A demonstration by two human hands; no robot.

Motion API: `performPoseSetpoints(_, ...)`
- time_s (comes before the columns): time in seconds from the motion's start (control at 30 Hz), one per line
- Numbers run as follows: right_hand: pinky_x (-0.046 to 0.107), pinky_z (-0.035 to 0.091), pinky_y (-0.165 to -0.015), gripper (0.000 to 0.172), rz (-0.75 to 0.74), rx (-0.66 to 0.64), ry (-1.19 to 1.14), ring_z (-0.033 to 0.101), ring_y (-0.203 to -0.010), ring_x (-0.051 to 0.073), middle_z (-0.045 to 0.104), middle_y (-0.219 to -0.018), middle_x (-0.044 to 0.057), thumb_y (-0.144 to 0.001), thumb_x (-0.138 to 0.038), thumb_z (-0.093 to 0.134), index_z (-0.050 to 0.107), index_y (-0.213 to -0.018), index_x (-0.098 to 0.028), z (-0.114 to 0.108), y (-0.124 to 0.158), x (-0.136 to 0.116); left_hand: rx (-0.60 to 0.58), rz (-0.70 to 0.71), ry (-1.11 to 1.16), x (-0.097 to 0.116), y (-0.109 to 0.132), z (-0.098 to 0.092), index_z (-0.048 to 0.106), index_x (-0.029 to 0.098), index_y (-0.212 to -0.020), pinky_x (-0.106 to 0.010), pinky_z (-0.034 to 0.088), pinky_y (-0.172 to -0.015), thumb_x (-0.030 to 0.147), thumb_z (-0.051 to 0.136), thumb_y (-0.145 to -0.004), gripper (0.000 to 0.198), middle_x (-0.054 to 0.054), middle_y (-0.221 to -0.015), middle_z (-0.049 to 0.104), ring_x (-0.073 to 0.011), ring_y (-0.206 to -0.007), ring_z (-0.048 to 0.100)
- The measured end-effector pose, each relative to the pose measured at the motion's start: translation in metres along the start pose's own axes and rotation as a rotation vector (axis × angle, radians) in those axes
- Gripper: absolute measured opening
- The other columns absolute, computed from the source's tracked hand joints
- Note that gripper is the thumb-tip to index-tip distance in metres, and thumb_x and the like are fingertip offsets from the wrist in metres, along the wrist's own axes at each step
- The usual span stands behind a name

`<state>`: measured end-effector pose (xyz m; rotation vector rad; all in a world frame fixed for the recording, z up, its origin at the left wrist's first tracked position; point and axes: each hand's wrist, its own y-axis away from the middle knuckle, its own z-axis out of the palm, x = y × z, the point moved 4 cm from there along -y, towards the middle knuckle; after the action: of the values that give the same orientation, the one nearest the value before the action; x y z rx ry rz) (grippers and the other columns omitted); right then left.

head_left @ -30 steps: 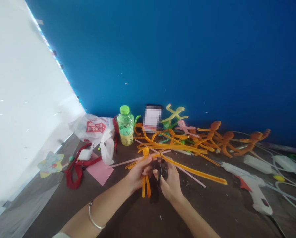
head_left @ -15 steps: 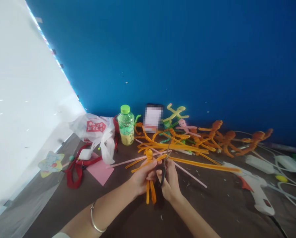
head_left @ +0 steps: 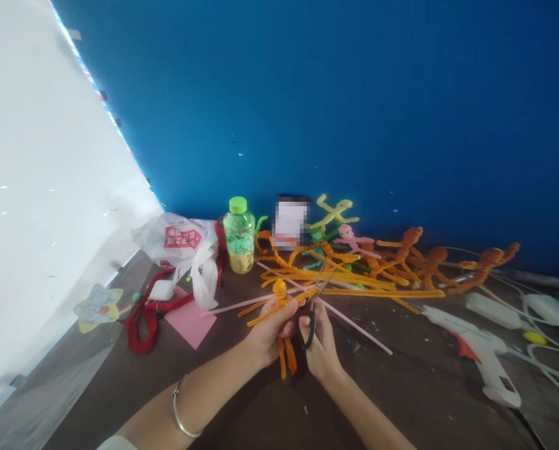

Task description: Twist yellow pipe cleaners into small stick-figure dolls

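Observation:
My left hand point(head_left: 273, 326) is closed around an orange pipe-cleaner figure point(head_left: 280, 289). The figure's coiled head sticks up above my fingers, and several orange strands hang below the fist. My right hand point(head_left: 322, 344) grips black-handled scissors point(head_left: 311, 325), their blades parted and pointing up and away from me. One orange arm of the figure reaches from my left fingers toward the blades. Just beyond both hands lies a heap of loose orange pipe cleaners point(head_left: 340, 276), and a pink pipe cleaner point(head_left: 358, 328) slants out to the right.
At the back stand a green-capped bottle point(head_left: 240, 240) and a phone-like device point(head_left: 291, 222). A plastic bag point(head_left: 176, 234), red strap point(head_left: 141, 334) and pink paper point(head_left: 192, 322) lie left. Finished orange figures point(head_left: 408, 247), a glue gun point(head_left: 483, 353) and white cables point(head_left: 541, 350) lie right.
The scissor blades have spread wider. The long orange strand that rose to the right near the blades now lies farther back, level with the heap. Both hands stay close together in nearly the same place.

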<state>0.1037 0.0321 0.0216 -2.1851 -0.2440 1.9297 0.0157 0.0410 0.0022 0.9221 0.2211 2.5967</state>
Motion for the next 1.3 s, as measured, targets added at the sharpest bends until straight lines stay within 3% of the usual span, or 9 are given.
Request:
performPoseSetpoints(0.17, 0.034, 0.045, -0.072, 0.039, 0.001, -0.024, -0.01, 0.054, -0.084, 0.02, 0.055, -0.094, 0.006, -0.08, -0.055, 0.043, 0.046, -0.099, -0.021, 0.0, 0.002, 0.005, -0.008, -0.016, 0.028, 0.002, -0.001, -0.001, 0.058, 0.011, -0.081, -0.013, 0.02, -0.035, 0.028, 0.072, -0.063, 0.029, 0.003, -0.064, 0.055, 0.0034, -0.036, 0.027)
performPoseSetpoints(0.33, 0.036, 0.043, -0.08, 0.046, -0.018, -0.037, -0.016, 0.051, -0.094, 0.022, 0.052, -0.101, 0.008, -0.08, -0.058, 0.041, 0.044, -0.107, -0.021, 0.0, 0.003, 0.005, -0.036, -0.005, 0.075, 0.006, -0.004, -0.004, 0.054, 0.013, -0.078, -0.012, 0.021, -0.036, 0.028, 0.069, -0.067, 0.024, 0.007, -0.052, 0.048, 0.0028, -0.034, 0.025)
performPoseSetpoints(0.7, 0.035, 0.044, -0.077, 0.039, -0.004, -0.001, -0.03, 0.053, -0.086, 0.021, 0.055, -0.094, 0.007, -0.081, -0.055, 0.042, 0.047, -0.1, -0.021, 0.0, 0.001, 0.003, -0.049, 0.052, 0.008, 0.008, -0.003, -0.001, 0.057, 0.012, -0.076, -0.013, 0.015, -0.034, 0.026, 0.07, -0.066, 0.021, 0.007, -0.048, 0.043, 0.0024, -0.033, 0.024)
performPoseSetpoints(1.07, 0.029, 0.046, -0.063, 0.027, -0.014, -0.004, 0.128, 0.054, -0.07, 0.018, 0.055, -0.077, 0.002, -0.079, -0.045, 0.049, 0.049, -0.089, -0.019, -0.006, 0.0, 0.001, 0.005, 0.026, 0.047, 0.01, -0.005, -0.007, 0.053, 0.014, -0.079, -0.013, 0.023, -0.037, 0.026, 0.07, -0.066, 0.025, 0.006, -0.063, 0.053, 0.0034, -0.034, 0.026)
performPoseSetpoints(1.3, 0.029, 0.047, -0.064, 0.025, 0.008, -0.045, 0.227, 0.055, -0.07, 0.018, 0.055, -0.078, 0.002, -0.077, -0.04, 0.051, 0.047, -0.09, -0.02, -0.008, 0.003, 0.011, -0.017, 0.004, 0.06, 0.009, -0.006, -0.01, 0.053, 0.014, -0.08, -0.013, 0.03, -0.041, 0.028, 0.068, -0.068, 0.024, 0.01, -0.048, 0.041, 0.0014, -0.034, 0.024)
